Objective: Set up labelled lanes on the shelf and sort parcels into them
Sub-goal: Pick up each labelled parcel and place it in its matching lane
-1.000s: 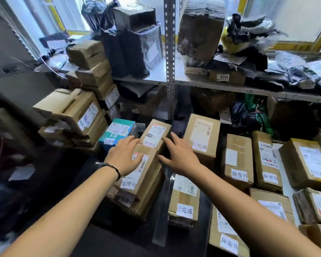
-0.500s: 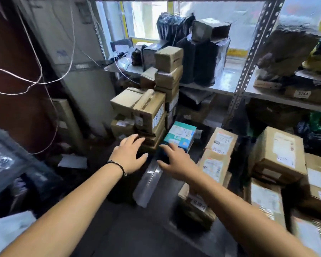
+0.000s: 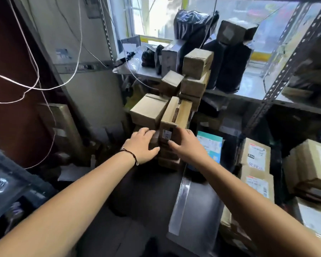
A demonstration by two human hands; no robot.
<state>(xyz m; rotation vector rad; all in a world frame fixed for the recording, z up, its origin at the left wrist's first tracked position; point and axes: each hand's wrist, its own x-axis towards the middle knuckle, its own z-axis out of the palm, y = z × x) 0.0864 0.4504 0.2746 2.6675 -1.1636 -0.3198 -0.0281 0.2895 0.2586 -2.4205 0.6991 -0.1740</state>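
1. Where the dark red panel fills the far left, thin white cables [image 3: 35, 84] hang in loops in front of it.
2. Right of them, the left hand [image 3: 143, 145], with a black band [image 3: 132, 157] at the wrist, lies against the left side of a low stack of cardboard boxes. Its fingers are loosely spread, barely bent, and close round nothing.
3. On top of that stack sit a plain box [image 3: 148, 108] and, touching it on the right, a taped box [image 3: 176, 115] with a small label on its near face. The taped box stands between the two hands, below the upper shelf board [image 3: 248, 89].
4. Behind it a taller pile of small boxes [image 3: 196, 71] rises past that board, where black bags [image 3: 230, 67] stand.
5. Next, the right hand [image 3: 188, 143] reaches to the near right corner of the taped box, fingers straight along its side and thumb splayed left under the label. Whether it presses I cannot tell.
6. Just beyond this hand lies a teal box [image 3: 210, 143], partly hidden.
7. Under the right forearm lies a clear plastic sleeve [image 3: 191, 206].
8. Past a perforated metal post [image 3: 278, 86], labelled parcels [image 3: 256, 154] are stacked on the lower level at far right.
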